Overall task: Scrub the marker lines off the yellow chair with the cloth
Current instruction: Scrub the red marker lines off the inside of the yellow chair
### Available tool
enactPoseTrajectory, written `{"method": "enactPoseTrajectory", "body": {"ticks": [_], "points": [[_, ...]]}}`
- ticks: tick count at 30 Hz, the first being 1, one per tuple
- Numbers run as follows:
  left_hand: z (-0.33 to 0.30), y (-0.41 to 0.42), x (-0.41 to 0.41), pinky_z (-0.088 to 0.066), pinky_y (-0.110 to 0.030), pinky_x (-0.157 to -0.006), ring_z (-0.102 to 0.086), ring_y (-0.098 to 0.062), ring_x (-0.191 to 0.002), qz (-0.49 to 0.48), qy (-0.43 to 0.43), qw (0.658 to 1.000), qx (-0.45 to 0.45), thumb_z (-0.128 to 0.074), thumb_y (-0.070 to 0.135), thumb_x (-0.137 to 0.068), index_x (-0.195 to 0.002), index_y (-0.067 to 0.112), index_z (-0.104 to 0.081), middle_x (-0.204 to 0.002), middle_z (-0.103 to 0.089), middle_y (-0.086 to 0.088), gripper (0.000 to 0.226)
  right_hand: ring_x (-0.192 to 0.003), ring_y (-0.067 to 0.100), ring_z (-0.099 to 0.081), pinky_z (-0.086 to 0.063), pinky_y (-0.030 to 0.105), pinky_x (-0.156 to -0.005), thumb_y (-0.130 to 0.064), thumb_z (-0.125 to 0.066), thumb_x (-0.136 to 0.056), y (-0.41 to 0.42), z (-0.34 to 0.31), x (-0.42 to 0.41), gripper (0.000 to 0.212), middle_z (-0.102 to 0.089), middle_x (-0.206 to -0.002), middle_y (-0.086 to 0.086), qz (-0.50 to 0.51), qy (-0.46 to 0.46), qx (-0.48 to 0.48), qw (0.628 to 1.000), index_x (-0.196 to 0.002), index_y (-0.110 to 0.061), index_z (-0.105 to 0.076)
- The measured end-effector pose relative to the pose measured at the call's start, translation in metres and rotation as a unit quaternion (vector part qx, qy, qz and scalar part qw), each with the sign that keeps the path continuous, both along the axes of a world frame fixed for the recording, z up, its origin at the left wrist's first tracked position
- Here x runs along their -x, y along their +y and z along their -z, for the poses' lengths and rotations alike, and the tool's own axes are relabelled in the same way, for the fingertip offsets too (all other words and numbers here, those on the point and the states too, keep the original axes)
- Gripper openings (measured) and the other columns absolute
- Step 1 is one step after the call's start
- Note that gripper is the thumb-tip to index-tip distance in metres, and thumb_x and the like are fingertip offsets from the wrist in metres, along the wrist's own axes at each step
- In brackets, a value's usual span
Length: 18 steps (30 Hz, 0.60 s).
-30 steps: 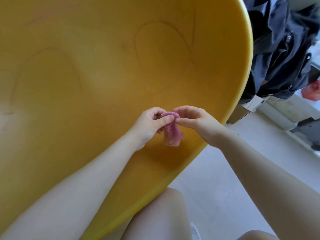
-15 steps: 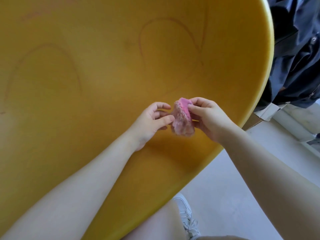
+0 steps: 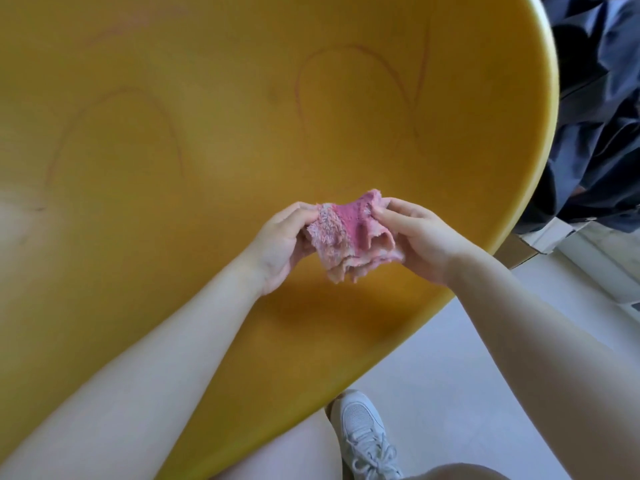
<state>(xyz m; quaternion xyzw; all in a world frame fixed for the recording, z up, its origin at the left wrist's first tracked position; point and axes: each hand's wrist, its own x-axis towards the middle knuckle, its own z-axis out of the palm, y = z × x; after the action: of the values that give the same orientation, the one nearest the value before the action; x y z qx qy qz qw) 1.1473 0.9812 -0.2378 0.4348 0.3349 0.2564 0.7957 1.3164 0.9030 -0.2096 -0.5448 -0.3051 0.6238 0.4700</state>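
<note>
Dark jacket (image 3: 595, 133) heaped right of smooth yellow chair (image 3: 173, 271); white sneaker (image 3: 363, 434) below. Faint curved marker lines (image 3: 398, 74) on seat. My left hand (image 3: 280, 244) and right hand (image 3: 420, 237) pinch fuzzy pink cloth (image 3: 349, 233), stretched between them above the seat.

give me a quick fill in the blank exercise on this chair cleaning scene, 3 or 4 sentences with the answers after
1. The cloth is held by ____ hands at once.
2. The cloth is mostly ____ in colour.
3. The chair bearing the marker lines is ____.
4. On the floor below the chair's edge is a white ____.

Missing words: both; pink; yellow; shoe

The left hand grips the cloth's left edge and the right hand its right edge; the shoe is laced.
</note>
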Motion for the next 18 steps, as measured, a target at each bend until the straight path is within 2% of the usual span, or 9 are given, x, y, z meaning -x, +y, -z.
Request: {"method": "enactPoseTrajectory", "body": {"ticks": [2, 5, 6, 8, 11, 12, 14, 16, 18], "points": [[0.0, 0.002, 0.006, -0.047, -0.03, -0.07, -0.056, -0.016, -0.069, -0.01, -0.002, 1.0, 0.021, -0.034, 0.01, -0.097, -0.079, 0.015, -0.05, -0.076, -0.058, -0.005, 0.024, -0.068, 0.02, -0.065, -0.056, 0.032, -0.067, -0.015, -0.057, -0.082, -0.003, -0.004, -0.005, 0.021, -0.067, -0.082, 0.008, -0.02, 0.018, 0.012, 1.0, -0.101, -0.008, -0.059], [0.002, 0.003, 0.016, -0.05, -0.03, -0.069, -0.057, -0.016, -0.068, -0.001, 0.025, 1.0, 0.015, -0.035, 0.011, -0.098, -0.082, 0.015, -0.049, -0.078, -0.058, -0.005, 0.021, -0.065, 0.015, -0.059, -0.05, 0.03, -0.071, -0.013, -0.055, -0.081, -0.007, -0.002, 0.0, 0.005, -0.063, -0.073, 0.003, -0.003, -0.02, 0.03, 0.999, -0.083, -0.011, -0.06], [0.005, 0.003, 0.018, -0.05, -0.029, -0.069, -0.057, -0.017, -0.069, 0.004, 0.044, 0.999, 0.002, -0.036, 0.011, -0.098, -0.084, 0.015, -0.049, -0.079, -0.059, -0.005, 0.02, -0.065, 0.016, -0.055, -0.048, 0.028, -0.07, -0.011, -0.052, -0.086, -0.007, 0.0, 0.004, 0.008, -0.06, -0.072, 0.004, 0.012, -0.022, 0.03, 0.999, -0.081, -0.01, -0.058], [0.009, 0.0, 0.018, -0.051, -0.028, -0.071, -0.058, -0.016, -0.07, 0.005, 0.09, 0.995, -0.037, -0.041, 0.013, -0.098, -0.085, 0.015, -0.05, -0.08, -0.061, -0.003, 0.016, -0.07, 0.019, -0.052, -0.046, 0.028, -0.07, -0.016, -0.047, -0.091, -0.006, 0.003, 0.012, 0.012, -0.055, -0.079, 0.009, 0.038, 0.0, 0.026, 0.999, -0.09, -0.007, -0.057], [0.01, -0.005, 0.014, -0.053, -0.023, -0.066, -0.061, -0.009, -0.061, -0.024, 0.116, 0.99, -0.076, -0.046, 0.014, -0.097, -0.084, 0.016, -0.049, -0.075, -0.064, -0.001, 0.014, -0.077, 0.024, -0.063, -0.055, 0.036, -0.069, -0.026, -0.059, -0.084, -0.007, 0.0, 0.024, 0.037, -0.062, -0.094, 0.012, 0.062, -0.006, 0.046, 0.997, -0.112, -0.004, -0.052], [0.009, -0.007, 0.012, -0.053, -0.022, -0.063, -0.062, -0.007, -0.058, -0.033, 0.105, 0.991, -0.073, -0.046, 0.014, -0.097, -0.083, 0.016, -0.048, -0.072, -0.064, 0.0, 0.014, -0.076, 0.026, -0.065, -0.058, 0.041, -0.068, -0.018, -0.065, -0.083, -0.007, 0.0, 0.027, 0.036, -0.064, -0.095, 0.013, 0.078, -0.044, 0.05, 0.995, -0.112, -0.004, -0.049], [0.005, -0.012, 0.008, -0.054, -0.022, -0.061, -0.062, -0.008, -0.057, -0.032, 0.078, 0.995, -0.06, -0.047, 0.013, -0.096, -0.083, 0.016, -0.048, -0.069, -0.064, 0.001, 0.014, -0.077, 0.027, -0.066, -0.058, 0.045, -0.067, -0.002, -0.067, -0.08, -0.009, 0.001, 0.032, 0.039, -0.064, -0.094, 0.01, 0.14, -0.213, 0.039, 0.966, -0.111, -0.008, -0.045], [0.001, -0.018, 0.003, -0.055, -0.025, -0.061, -0.063, -0.01, -0.057, -0.011, 0.067, 0.997, -0.044, -0.049, 0.013, -0.096, -0.083, 0.016, -0.047, -0.069, -0.065, 0.0, 0.014, -0.081, 0.023, -0.062, -0.054, 0.038, -0.067, 0.001, -0.064, -0.08, -0.012, 0.001, 0.033, 0.036, -0.059, -0.087, -0.003, 0.184, -0.41, -0.024, 0.893, -0.103, -0.015, -0.041], [-0.002, -0.022, -0.004, -0.056, -0.025, -0.062, -0.065, -0.011, -0.059, 0.011, 0.073, 0.997, -0.035, -0.05, 0.013, -0.095, -0.083, 0.016, -0.046, -0.072, -0.065, -0.002, 0.013, -0.085, 0.019, -0.057, -0.043, 0.023, -0.068, 0.001, -0.061, -0.08, -0.018, 0.001, 0.033, 0.027, -0.055, -0.086, -0.006, 0.186, -0.52, -0.1, 0.828, -0.099, -0.012, -0.048]]}}
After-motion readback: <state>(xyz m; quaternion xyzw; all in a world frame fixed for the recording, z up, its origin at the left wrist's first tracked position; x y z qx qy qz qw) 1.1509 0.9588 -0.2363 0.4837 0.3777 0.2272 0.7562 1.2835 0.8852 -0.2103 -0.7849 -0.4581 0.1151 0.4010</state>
